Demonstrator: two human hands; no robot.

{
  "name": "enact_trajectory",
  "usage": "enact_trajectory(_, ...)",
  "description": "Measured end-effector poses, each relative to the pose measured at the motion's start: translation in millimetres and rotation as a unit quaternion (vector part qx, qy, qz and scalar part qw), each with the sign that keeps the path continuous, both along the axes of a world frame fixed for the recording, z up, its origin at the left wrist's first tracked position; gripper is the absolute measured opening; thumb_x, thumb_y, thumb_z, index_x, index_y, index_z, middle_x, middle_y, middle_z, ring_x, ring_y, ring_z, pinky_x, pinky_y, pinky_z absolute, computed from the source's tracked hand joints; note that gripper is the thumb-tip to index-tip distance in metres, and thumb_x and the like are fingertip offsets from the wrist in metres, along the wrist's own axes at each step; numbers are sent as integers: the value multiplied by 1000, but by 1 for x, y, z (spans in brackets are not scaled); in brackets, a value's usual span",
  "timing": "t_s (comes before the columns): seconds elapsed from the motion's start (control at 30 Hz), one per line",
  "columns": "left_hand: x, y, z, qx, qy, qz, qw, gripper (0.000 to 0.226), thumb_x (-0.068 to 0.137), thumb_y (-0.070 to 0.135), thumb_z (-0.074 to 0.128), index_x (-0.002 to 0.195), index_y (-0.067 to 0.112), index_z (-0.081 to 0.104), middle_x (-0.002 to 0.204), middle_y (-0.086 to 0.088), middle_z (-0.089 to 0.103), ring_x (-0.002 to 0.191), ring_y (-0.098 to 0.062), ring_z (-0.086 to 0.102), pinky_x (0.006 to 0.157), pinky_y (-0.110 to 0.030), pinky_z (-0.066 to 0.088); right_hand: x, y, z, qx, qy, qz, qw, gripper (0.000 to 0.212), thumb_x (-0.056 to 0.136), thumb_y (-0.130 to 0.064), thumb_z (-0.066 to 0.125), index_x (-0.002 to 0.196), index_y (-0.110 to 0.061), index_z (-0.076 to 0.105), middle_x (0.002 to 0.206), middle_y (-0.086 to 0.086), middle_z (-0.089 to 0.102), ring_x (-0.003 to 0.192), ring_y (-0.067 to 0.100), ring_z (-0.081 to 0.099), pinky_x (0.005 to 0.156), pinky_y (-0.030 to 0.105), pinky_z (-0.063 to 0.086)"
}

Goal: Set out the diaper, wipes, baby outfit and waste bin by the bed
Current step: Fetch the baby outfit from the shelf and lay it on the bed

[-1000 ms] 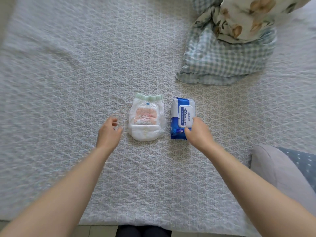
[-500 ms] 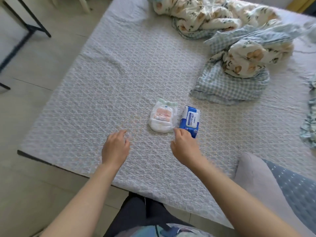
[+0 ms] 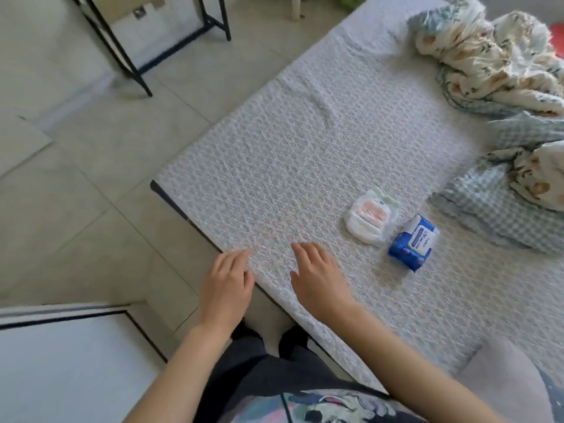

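A folded white diaper (image 3: 370,215) with a pink print lies on the quilted bed cover (image 3: 290,154). Right beside it, on its right, lies a blue pack of wipes (image 3: 412,242). My left hand (image 3: 226,285) hovers at the bed's near edge, fingers apart and holding nothing. My right hand (image 3: 320,280) is over the cover, left of the diaper and apart from it, also spread and holding nothing. No baby outfit or waste bin is in view.
A crumpled floral and checked blanket (image 3: 500,96) is heaped at the bed's far right. A grey cushion (image 3: 506,377) lies at the lower right. A black metal frame (image 3: 137,41) stands on the tiled floor at upper left; a white surface (image 3: 67,367) is at lower left.
My right hand has let go of the wipes pack and pulled back to the left. Both hands have drawn back toward the bed's edge. The view has swung left, showing the floor.
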State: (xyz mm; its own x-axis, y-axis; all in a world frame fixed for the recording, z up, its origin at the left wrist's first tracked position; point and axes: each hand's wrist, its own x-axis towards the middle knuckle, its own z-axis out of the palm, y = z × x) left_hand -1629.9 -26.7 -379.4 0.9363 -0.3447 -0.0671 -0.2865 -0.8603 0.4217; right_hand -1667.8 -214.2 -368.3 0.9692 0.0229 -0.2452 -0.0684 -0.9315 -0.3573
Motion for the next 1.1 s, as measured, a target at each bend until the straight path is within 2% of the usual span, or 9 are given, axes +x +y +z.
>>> enact_trajectory(0.1, 1, 40, 5, 5, -3, 24, 1000, 35, 91, 15, 57, 125, 5, 62, 118, -6, 68, 112, -25, 59, 92, -39, 51, 16, 41, 4, -1, -15, 35, 999, 48, 87, -17, 59, 133, -6, 47, 137, 13, 51, 129, 35, 45, 102, 45, 42)
enact_trajectory(0.17, 4, 70, 6, 11, -5, 41, 999, 37, 90, 13, 62, 125, 3, 62, 116, -7, 68, 112, -26, 60, 93, -39, 51, 28, 70, 6, -2, -19, 53, 998, 45, 86, -16, 61, 128, -6, 51, 134, 13, 54, 124, 35, 50, 96, 45, 45)
enact_trajectory(0.27, 9, 119, 10, 11, 2, 65, 998, 34, 92, 16, 56, 123, 2, 63, 112, -8, 70, 108, -27, 61, 91, -39, 52, 47, 116, 9, 2, -7, 76, 997, 43, 89, -16, 54, 131, -6, 49, 137, 12, 50, 126, 34, 46, 97, 42, 43)
enact_trajectory(0.4, 27, 189, 18, 26, -4, 98, 995, 34, 90, 12, 61, 123, 2, 63, 113, -8, 69, 108, -27, 60, 89, -41, 53, 77, 172, 14, 10, -4, 111, 994, 42, 94, -17, 47, 135, -8, 44, 143, 9, 43, 130, 31, 40, 104, 38, 35)
enact_trajectory(0.57, 54, 255, 25, 42, -14, 153, 987, 31, 88, 10, 64, 119, 2, 65, 110, -9, 70, 105, -27, 61, 86, -39, 53, 114, 229, 12, 17, 28, 146, 989, 38, 97, -21, 34, 130, -7, 46, 144, 10, 42, 132, 30, 39, 107, 39, 37)
enact_trajectory(0.7, 78, 283, 27, 37, -9, 198, 979, 33, 88, 10, 63, 120, 3, 65, 113, -10, 70, 107, -28, 60, 88, -39, 52, 147, 259, 14, 30, 18, 155, 987, 36, 95, -19, 42, 128, -6, 48, 136, 10, 50, 122, 30, 48, 99, 38, 43)
enact_trajectory(0.87, 118, 303, 23, 32, -2, 239, 970, 34, 89, 12, 63, 122, 4, 63, 116, -8, 68, 108, -27, 60, 88, -38, 50, 199, 284, 15, 39, 21, 179, 983, 34, 95, -18, 43, 127, -7, 49, 130, 8, 54, 117, 26, 49, 94, 34, 45)
enact_trajectory(0.97, 154, 309, 18, 34, 3, 251, 967, 34, 87, 11, 65, 121, 6, 64, 113, -8, 69, 104, -27, 61, 82, -37, 52, 242, 294, 11, 37, 22, 192, 980, 33, 96, -19, 42, 127, -8, 49, 128, 7, 54, 116, 24, 49, 93, 31, 44)
enact_trajectory(1.1, 219, 315, 18, 41, 5, 262, 964, 35, 87, 11, 65, 121, 6, 65, 110, -8, 69, 102, -28, 61, 75, -37, 53, 314, 304, 9, 33, 16, 206, 978, 34, 94, -18, 45, 126, -7, 50, 124, 8, 56, 112, 28, 52, 92, 35, 46)
